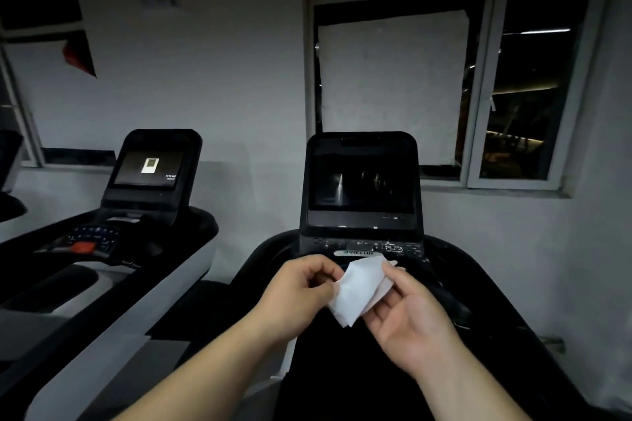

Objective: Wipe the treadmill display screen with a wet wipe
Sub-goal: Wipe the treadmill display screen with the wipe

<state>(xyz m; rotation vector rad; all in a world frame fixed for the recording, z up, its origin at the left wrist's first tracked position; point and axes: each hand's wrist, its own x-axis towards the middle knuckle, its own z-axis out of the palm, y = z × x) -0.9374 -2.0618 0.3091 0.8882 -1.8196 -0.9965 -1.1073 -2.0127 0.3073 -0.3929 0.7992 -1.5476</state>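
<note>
A white folded wet wipe is held between both hands, in front of the treadmill console. My left hand pinches its left edge. My right hand pinches its right edge with thumb and fingers. The treadmill's dark display screen stands upright straight ahead, above the hands and apart from the wipe. Below the screen runs a strip of buttons.
A second treadmill with a lit screen stands to the left, its red stop button on the console. A white wall and a window with a paper-covered pane lie behind. The black handrail curves around on the right.
</note>
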